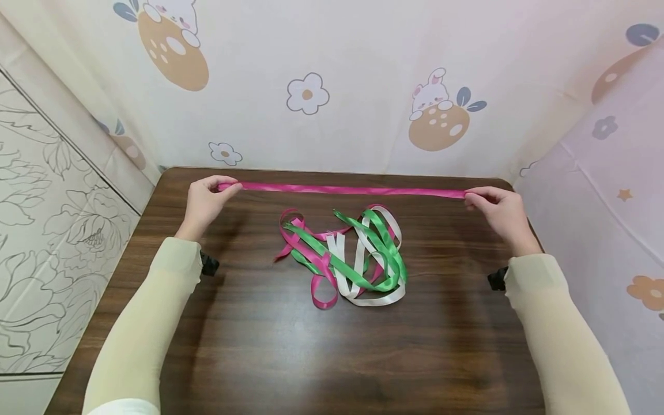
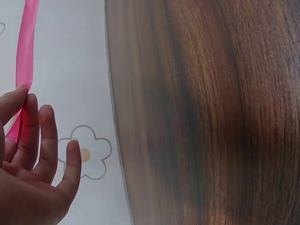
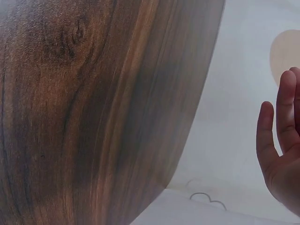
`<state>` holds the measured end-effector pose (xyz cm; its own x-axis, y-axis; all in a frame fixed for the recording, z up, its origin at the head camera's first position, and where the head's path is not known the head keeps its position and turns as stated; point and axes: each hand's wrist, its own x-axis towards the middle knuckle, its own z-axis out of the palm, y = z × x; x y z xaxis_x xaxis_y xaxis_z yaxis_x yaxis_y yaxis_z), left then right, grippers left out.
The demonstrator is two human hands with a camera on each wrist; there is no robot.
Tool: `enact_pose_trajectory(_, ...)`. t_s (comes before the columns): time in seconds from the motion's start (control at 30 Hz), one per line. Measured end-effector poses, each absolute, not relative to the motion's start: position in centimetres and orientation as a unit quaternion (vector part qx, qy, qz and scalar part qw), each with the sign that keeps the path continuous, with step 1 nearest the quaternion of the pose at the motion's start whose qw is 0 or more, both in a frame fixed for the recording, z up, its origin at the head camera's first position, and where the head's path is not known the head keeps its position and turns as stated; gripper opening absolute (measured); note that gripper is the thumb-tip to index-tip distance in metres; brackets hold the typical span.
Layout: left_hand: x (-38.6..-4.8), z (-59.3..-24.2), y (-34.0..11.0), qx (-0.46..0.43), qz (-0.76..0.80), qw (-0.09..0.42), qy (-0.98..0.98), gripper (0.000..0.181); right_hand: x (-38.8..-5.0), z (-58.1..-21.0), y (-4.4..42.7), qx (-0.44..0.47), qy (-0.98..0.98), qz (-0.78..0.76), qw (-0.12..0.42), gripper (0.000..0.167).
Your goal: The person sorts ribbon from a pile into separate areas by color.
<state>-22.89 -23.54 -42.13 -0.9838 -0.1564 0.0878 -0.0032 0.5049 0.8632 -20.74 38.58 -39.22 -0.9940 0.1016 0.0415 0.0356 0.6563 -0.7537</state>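
A pink satin ribbon (image 1: 332, 189) is stretched straight and level between both hands, near the table's far edge. My left hand (image 1: 204, 202) pinches its left end between thumb and forefinger; in the left wrist view the ribbon (image 2: 26, 47) runs up from the fingertips, with the other fingers of the left hand (image 2: 42, 159) spread loosely. At the opposite end, my right hand (image 1: 498, 210) pinches the ribbon with thumb and fingers. Only the outer fingers of the right hand (image 3: 281, 140) show in the right wrist view, and its grip is out of frame there.
On the brown wooden table (image 1: 311, 357) lies a loose tangle of green ribbon (image 1: 394, 253), white ribbon (image 1: 384, 300) and more pink ribbon (image 1: 324, 302). A pale curtain (image 1: 363, 127) with rabbits and flowers hangs behind and to the right. A panel with line-drawn flowers (image 1: 41, 230) stands left.
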Motion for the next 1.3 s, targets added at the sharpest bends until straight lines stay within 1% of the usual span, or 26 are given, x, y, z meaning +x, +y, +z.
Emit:
enact_pose_trajectory(0.23, -23.7, -42.6, -23.9, 0.054, -0.493, 0.075, -0.865, 0.038, -21.8, -39.6, 38.9, -0.063, -0.917, 0.393, 0.021, 0.052)
enact_pose_trajectory(0.37, -24.1, -43.0, -24.0, 0.060, -0.489, 0.070, -0.867, 0.039, -22.5, -40.1, 39.1, -0.078, -0.916, 0.394, 0.016, 0.053)
enact_pose_trajectory(0.57, -25.3, -43.8, -24.0, 0.075, -0.482, 0.062, -0.871, 0.041, -23.7, -41.3, 39.4, -0.100, -0.904, 0.415, 0.021, 0.050)
enact_pose_trajectory(0.8, -26.2, -44.1, -23.6, 0.099, -0.487, 0.051, -0.866, 0.043, -24.4, -42.3, 39.0, -0.112, -0.910, 0.398, 0.016, 0.046)
enact_pose_trajectory(1.2, -27.5, -45.3, -23.5, 0.119, -0.476, 0.032, -0.871, 0.035, -25.8, -43.8, 38.8, -0.126, -0.936, 0.328, 0.018, 0.040)
enact_pose_trajectory(1.3, -27.7, -45.6, -23.5, 0.120, -0.474, 0.026, -0.872, 0.036, -26.0, -44.2, 38.6, -0.125, -0.943, 0.309, 0.016, 0.039)
